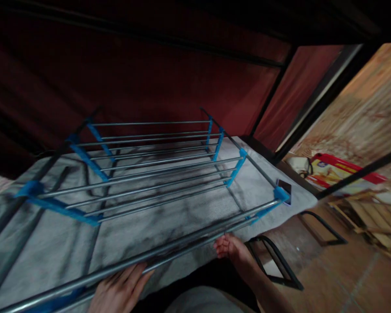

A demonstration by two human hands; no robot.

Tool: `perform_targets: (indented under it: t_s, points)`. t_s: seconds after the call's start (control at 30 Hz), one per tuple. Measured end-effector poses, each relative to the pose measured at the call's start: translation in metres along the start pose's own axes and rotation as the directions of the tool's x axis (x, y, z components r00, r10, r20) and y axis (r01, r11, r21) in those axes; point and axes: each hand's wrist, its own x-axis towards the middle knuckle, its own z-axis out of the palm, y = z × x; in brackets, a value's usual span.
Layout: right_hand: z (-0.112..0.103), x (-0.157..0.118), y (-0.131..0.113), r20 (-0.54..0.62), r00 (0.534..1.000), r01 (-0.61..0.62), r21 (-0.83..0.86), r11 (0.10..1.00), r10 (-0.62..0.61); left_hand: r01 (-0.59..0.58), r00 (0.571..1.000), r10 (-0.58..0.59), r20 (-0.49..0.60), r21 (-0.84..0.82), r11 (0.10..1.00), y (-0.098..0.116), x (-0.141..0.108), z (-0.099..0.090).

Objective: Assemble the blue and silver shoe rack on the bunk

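Note:
A rack of grey metal tubes (169, 185) with blue plastic connectors (237, 167) lies across a grey cloth-covered surface (195, 204). My left hand (119, 289) is at the near tubes, bottom centre-left, its fingers reaching under the front tube and closed around a tube there. To the right, my right hand (230, 248) is just below the near tubes, palm partly turned up and fingers slightly curled, with nothing visible in it.
A phone (284, 191) lies at the cloth's right edge. On the tiled floor at right are black-framed pieces (275, 261), wooden slats (378, 221) and a red and yellow package (339, 171). Dark red panels (150, 78) stand behind.

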Motion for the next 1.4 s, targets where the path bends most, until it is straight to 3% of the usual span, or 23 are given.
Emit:
perform_targets:
  t_s: [0.07, 0.13, 0.2, 0.27, 0.33, 0.4, 0.47, 0.53, 0.67, 0.73, 0.8, 0.83, 0.87, 0.9, 0.97, 1.0, 1.03, 1.07, 1.1, 1.27, 1.4]
  points:
    - [0.012, -0.014, 0.003, 0.210, 0.963, -0.145, -0.119, 0.982, 0.168, 0.129, 0.990, -0.127, 0.061, -0.030, 0.991, 0.018, 0.015, -0.018]
    - [0.026, -0.024, 0.000, 0.384, 0.871, -0.233, -0.228, 0.945, 0.307, 0.208, 0.975, -0.202, 0.096, -0.048, 0.977, 0.032, 0.029, -0.033]
    - [0.041, -0.028, -0.006, 0.466, 0.823, -0.163, -0.354, 0.921, 0.325, 0.270, 0.958, -0.260, 0.121, -0.074, 0.960, 0.040, 0.038, -0.041]
    - [0.054, -0.025, -0.011, 0.486, 0.847, 0.064, -0.497, 0.865, 0.216, 0.289, 0.953, -0.278, 0.124, -0.091, 0.953, 0.044, 0.040, -0.044]
    - [0.064, -0.017, -0.012, 0.505, 0.863, 0.354, -0.615, 0.704, 0.007, 0.294, 0.952, -0.283, 0.113, -0.094, 0.951, 0.047, 0.038, -0.044]
    - [0.071, -0.006, -0.007, 0.562, 0.811, 0.570, -0.691, 0.444, -0.166, 0.296, 0.953, -0.287, 0.093, -0.095, 0.951, 0.049, 0.035, -0.042]
    - [0.075, 0.006, 0.002, 0.638, 0.744, 0.668, -0.722, 0.182, -0.199, 0.296, 0.954, -0.290, 0.074, -0.098, 0.950, 0.050, 0.033, -0.040]
    - [0.076, 0.018, 0.010, 0.695, 0.708, 0.701, -0.713, 0.007, -0.122, 0.297, 0.954, -0.292, 0.063, -0.100, 0.949, 0.051, 0.035, -0.040]
    - [0.071, 0.032, 0.020, 0.750, 0.661, 0.742, -0.655, -0.144, -0.009, 0.307, 0.950, -0.312, -0.018, -0.119, 0.944, 0.055, 0.036, -0.042]
    - [0.066, 0.036, 0.022, 0.770, 0.638, 0.755, -0.625, -0.198, 0.000, 0.290, 0.942, -0.309, -0.133, -0.140, 0.947, 0.060, 0.029, -0.045]
    - [0.061, 0.039, 0.023, 0.795, 0.607, 0.767, -0.589, -0.254, -0.008, 0.301, 0.895, -0.335, -0.295, -0.155, 0.941, 0.063, 0.013, -0.047]
    - [0.059, 0.040, 0.023, 0.810, 0.587, 0.774, -0.567, -0.283, -0.019, 0.346, 0.842, -0.387, -0.374, -0.175, 0.922, 0.063, 0.003, -0.047]
    - [0.058, 0.041, 0.023, 0.825, 0.564, 0.780, -0.544, -0.310, -0.030, 0.418, 0.760, -0.470, -0.450, -0.215, 0.882, 0.061, -0.008, -0.048]
    - [0.057, 0.041, 0.023, 0.841, 0.539, 0.785, -0.519, -0.337, -0.041, 0.506, 0.638, -0.576, -0.511, -0.286, 0.814, 0.056, -0.020, -0.048]
    - [0.057, 0.042, 0.022, 0.869, 0.491, 0.792, -0.471, -0.388, -0.051, 0.635, 0.279, -0.789, -0.548, -0.511, 0.579, 0.040, -0.040, -0.049]
    - [0.057, 0.042, 0.021, 0.877, 0.477, 0.790, -0.453, -0.413, -0.051, 0.637, 0.099, -0.859, -0.503, -0.631, 0.443, 0.029, -0.047, -0.050]
    - [0.057, 0.041, 0.021, 0.883, 0.467, 0.786, -0.439, -0.436, -0.047, 0.603, -0.036, -0.901, -0.431, -0.729, 0.324, 0.017, -0.052, -0.051]
    - [0.058, 0.041, 0.020, 0.887, 0.461, 0.780, -0.425, -0.458, -0.039, 0.558, -0.096, -0.935, -0.342, -0.796, 0.234, 0.005, -0.055, -0.052]
    - [0.059, 0.041, 0.019, 0.887, 0.461, 0.775, -0.416, -0.476, -0.025, 0.513, -0.101, -0.963, -0.251, -0.842, 0.166, -0.007, -0.055, -0.052]
    - [0.059, 0.044, 0.019, 0.873, 0.487, 0.767, -0.411, -0.493, 0.030, 0.346, 0.146, -0.986, 0.076, -0.938, -0.020, -0.039, -0.039, -0.044]
    - [0.053, 0.047, 0.019, 0.839, 0.542, 0.769, -0.471, -0.432, 0.050, 0.270, 0.265, -0.946, 0.186, -0.956, -0.112, -0.040, -0.026, -0.037]
